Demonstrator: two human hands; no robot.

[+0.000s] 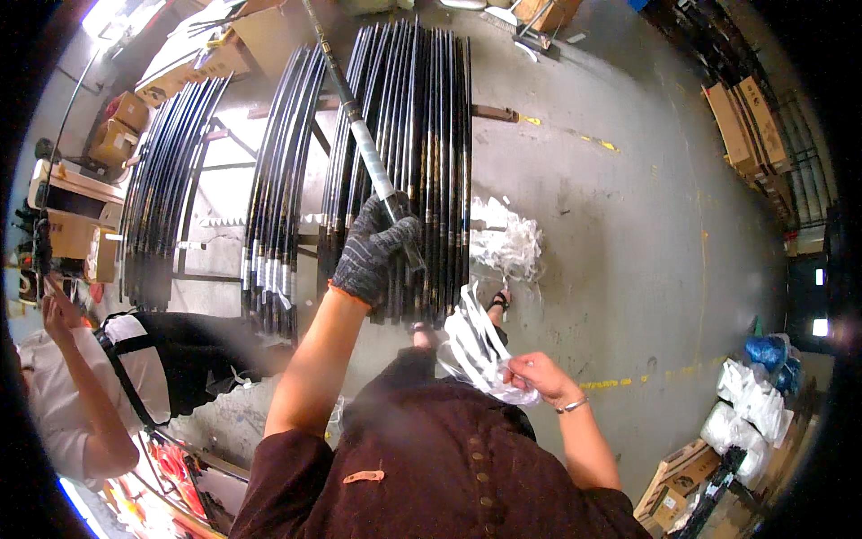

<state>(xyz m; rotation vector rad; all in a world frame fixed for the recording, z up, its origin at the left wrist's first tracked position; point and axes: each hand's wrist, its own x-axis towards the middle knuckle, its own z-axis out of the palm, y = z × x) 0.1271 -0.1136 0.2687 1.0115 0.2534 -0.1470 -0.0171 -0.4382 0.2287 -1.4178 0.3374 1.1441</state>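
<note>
My left hand (373, 251), in a dark grey knit glove, is wrapped round the near end of a long dark pole (345, 94). The pole slants up and away to the left above a row of black poles (395, 117), and a pale, glossy sleeve (371, 157) covers its lower part. Bare and with a bracelet at the wrist, my right hand (541, 375) pinches a loose bunch of white strips (476, 337) in front of my body. The strips look like thin plastic; their lower ends lie partly behind my fingers.
More black poles (283, 171) lie side by side on a rack at the left. A heap of white strips (507, 238) is on the floor beyond my right hand. A co-worker (99, 386) stands at my left. Cardboard boxes (747, 126) are stacked at the far right.
</note>
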